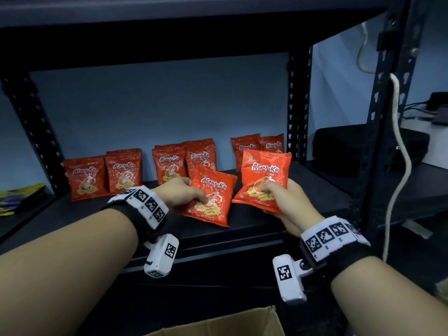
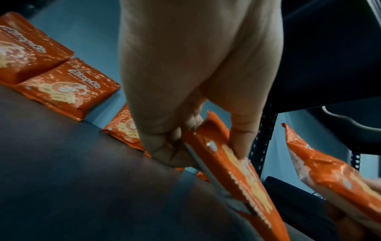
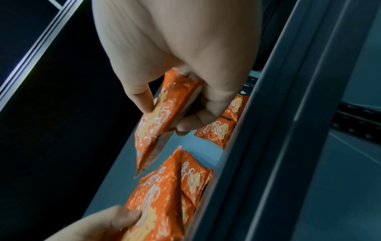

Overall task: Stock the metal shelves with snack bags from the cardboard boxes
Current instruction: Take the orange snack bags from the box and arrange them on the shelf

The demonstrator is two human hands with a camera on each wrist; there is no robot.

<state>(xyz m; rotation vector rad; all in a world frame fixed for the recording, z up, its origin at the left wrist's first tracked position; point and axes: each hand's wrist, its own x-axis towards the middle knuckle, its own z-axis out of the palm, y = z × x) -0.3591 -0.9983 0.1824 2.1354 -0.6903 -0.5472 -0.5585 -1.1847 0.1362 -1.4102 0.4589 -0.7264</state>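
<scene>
While gripped, both hands (image 1: 184,192) (image 1: 281,194) bag-laden.

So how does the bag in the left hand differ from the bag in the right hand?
The bag in the left hand sits lower, close over the shelf; the bag in the right hand is held higher. The left hand grips its bag from the left edge; the right hand grips its bag at the bottom right. Both are the same red prawn-cracker bags, each pinched thumb in front.

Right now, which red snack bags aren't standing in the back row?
Two: the bag in the left hand and the bag in the right hand, both held in front of the row.
</scene>
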